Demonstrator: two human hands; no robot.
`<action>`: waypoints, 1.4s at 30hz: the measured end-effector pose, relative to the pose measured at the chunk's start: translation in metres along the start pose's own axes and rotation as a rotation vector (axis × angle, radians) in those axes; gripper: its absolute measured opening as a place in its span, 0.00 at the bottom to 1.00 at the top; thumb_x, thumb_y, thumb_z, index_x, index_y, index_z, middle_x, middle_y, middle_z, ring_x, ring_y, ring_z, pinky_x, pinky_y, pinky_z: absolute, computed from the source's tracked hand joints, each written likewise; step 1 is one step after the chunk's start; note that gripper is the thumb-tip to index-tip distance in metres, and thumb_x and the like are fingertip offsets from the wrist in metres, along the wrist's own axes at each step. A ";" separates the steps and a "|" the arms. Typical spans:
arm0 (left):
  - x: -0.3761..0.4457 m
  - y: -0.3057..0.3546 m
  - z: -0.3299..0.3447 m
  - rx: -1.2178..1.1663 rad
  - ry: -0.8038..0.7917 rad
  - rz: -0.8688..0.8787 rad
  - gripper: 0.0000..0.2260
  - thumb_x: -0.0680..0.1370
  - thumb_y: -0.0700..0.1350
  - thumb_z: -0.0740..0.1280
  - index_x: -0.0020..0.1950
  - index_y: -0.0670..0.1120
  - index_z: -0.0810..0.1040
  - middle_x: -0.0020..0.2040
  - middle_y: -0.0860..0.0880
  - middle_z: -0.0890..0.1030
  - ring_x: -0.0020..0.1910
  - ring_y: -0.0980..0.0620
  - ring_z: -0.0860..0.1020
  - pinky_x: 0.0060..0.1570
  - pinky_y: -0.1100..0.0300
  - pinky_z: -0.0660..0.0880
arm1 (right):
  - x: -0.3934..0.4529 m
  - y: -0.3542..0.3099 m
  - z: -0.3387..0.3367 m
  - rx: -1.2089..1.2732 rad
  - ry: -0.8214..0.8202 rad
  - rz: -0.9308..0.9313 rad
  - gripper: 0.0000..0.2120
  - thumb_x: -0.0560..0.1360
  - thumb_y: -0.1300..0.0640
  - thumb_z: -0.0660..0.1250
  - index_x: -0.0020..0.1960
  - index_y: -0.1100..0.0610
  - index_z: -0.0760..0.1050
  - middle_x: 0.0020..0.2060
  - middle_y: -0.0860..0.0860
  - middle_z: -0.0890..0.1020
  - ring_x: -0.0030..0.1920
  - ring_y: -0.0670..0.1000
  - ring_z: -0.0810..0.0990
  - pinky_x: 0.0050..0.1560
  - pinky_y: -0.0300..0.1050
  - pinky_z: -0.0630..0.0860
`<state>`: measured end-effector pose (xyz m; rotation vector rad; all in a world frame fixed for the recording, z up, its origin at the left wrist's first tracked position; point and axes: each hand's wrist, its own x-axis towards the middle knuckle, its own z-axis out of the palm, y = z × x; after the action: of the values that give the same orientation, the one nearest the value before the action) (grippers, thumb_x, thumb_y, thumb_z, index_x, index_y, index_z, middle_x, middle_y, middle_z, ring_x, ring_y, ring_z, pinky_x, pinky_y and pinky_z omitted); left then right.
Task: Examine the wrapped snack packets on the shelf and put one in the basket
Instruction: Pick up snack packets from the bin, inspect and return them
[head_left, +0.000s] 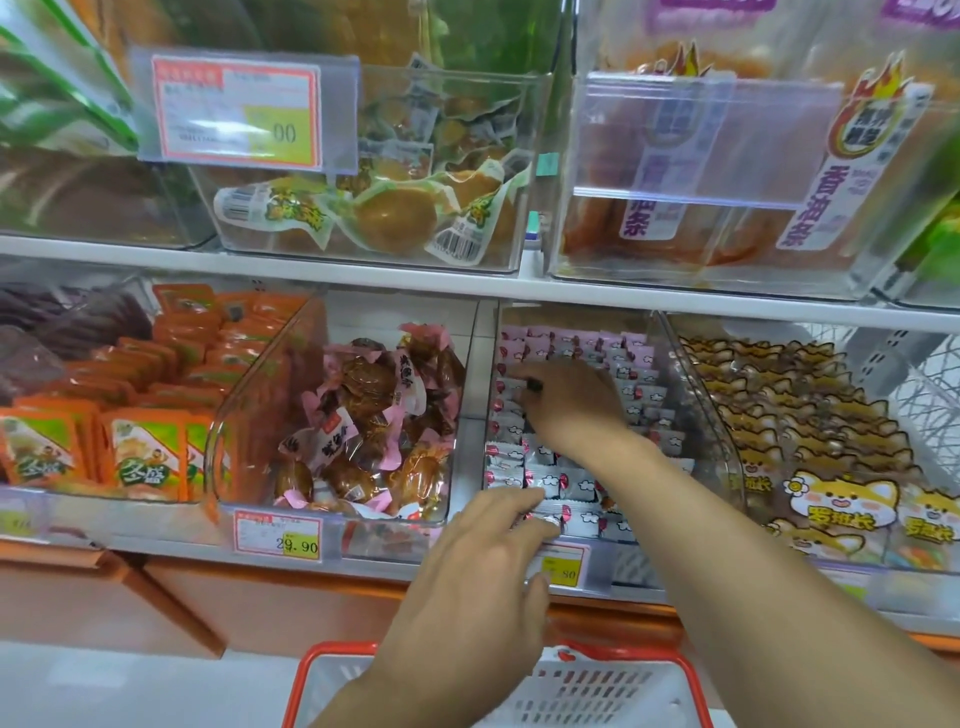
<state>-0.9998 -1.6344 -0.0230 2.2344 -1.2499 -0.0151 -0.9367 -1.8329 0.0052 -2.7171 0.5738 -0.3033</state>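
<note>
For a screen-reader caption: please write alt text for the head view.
Both hands reach into a clear bin of small pink-and-white snack packets: right hand deep inside, left hand at the front row. A red-rimmed basket waits below.

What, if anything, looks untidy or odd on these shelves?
The pink-wrapped brown snacks lie heaped at all angles, while the small white packets beside them stand in neat rows. The upper right tag holder holds no price label. Nothing looks spilled or damaged.

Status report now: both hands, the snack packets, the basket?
Right hand deep in bin of white-pink packets, grip unclear. Left hand open at bin front. Basket below, no packet visible inside.
</note>
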 end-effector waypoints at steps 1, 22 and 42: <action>-0.001 0.001 0.000 0.039 0.000 0.016 0.18 0.77 0.49 0.67 0.67 0.55 0.78 0.72 0.59 0.70 0.71 0.64 0.60 0.69 0.71 0.49 | 0.001 0.001 0.001 0.012 0.031 0.013 0.12 0.82 0.49 0.64 0.63 0.42 0.81 0.64 0.45 0.82 0.67 0.53 0.77 0.75 0.53 0.61; -0.005 0.004 -0.040 -0.809 0.412 -0.504 0.12 0.77 0.49 0.73 0.58 0.61 0.77 0.52 0.65 0.82 0.46 0.64 0.82 0.42 0.71 0.76 | -0.102 -0.011 -0.047 1.504 0.273 0.379 0.05 0.82 0.63 0.63 0.51 0.61 0.77 0.40 0.51 0.88 0.49 0.52 0.87 0.49 0.46 0.84; -0.023 -0.002 -0.032 -1.372 0.335 -0.664 0.25 0.60 0.51 0.78 0.55 0.44 0.85 0.49 0.43 0.88 0.48 0.48 0.87 0.42 0.63 0.82 | -0.163 0.002 -0.034 1.728 -0.026 0.522 0.10 0.75 0.58 0.70 0.52 0.64 0.79 0.46 0.58 0.87 0.45 0.51 0.87 0.46 0.41 0.83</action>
<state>-1.0022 -1.6009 -0.0032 1.2008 -0.0762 -0.5447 -1.0929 -1.7755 0.0133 -0.8813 0.5480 -0.3534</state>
